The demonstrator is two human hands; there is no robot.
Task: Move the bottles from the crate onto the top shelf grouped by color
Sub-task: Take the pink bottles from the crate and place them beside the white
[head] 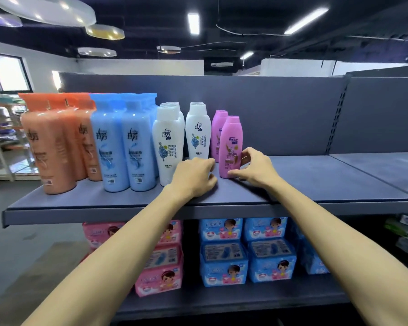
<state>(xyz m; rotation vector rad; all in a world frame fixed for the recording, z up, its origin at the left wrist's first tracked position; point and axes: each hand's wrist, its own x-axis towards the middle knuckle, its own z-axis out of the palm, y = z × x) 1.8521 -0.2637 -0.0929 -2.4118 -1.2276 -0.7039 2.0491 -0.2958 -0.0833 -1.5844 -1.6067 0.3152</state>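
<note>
On the dark top shelf (pixel 316 180) bottles stand in colour groups: orange bottles (pixel 54 147) at the left, then blue bottles (pixel 125 147), white bottles (pixel 170 142) and two pink bottles. My right hand (pixel 254 167) holds the front pink bottle (pixel 230 147) low on its right side, the thumb at its base and the fingers curled against its side. The second pink bottle (pixel 216 132) stands just behind it. My left hand (pixel 193 176) rests on the shelf with curled fingers, just left of the front pink bottle and in front of the white ones, holding nothing. The crate is out of view.
The top shelf's right half is bare up to its back panel (pixel 280 109). Another shelf section (pixel 382 165) adjoins on the right. On the lower shelf lie pink packs (pixel 160 274) and blue packs (pixel 247 250). An aisle with other racks (pixel 0 147) opens at the left.
</note>
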